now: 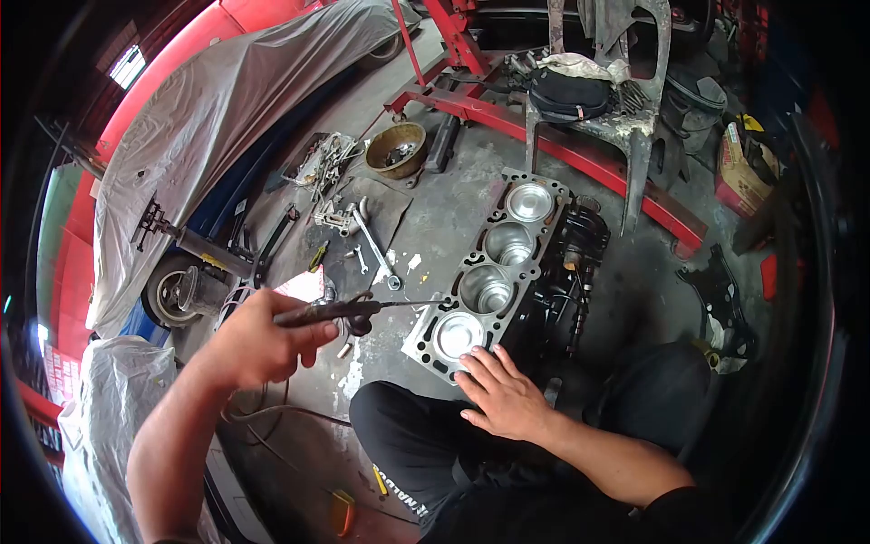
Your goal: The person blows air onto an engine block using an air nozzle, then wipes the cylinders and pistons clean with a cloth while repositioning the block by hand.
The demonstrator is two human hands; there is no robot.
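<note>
Filling the left side of your view is a vehicle under a grey cover (186, 136), with red and dark blue bodywork showing around it. Across the back you've got a red steel frame (494, 116) on casters, and a grimy grey plastic chair (639, 122) with a black pouch (571, 93) sitting on the seat.

Then the main event: a four-cylinder engine block (498, 264) on the concrete right in front of your knees, top face up. Pistons (458, 336) sit high in the two end bores, while the middle two show plenty of bare wall.

Past it, up and to the left, there's a heap of hand tools (328, 163) next to a brown bowl (399, 171) of small parts.

Your right hand (504, 397) is palm down, fingers slightly spread, fingertips resting on the block's near edge beside the closest bore. Your left hand (258, 343) has its fingers wrapped around what looks like an air blow gun (313, 314), thin nozzle reaching over the block's left edge; can't tell if the tip touches.

Smallest stuff: a combination wrench (362, 260) and yellow-handled pliers (318, 256) on the floor.
</note>
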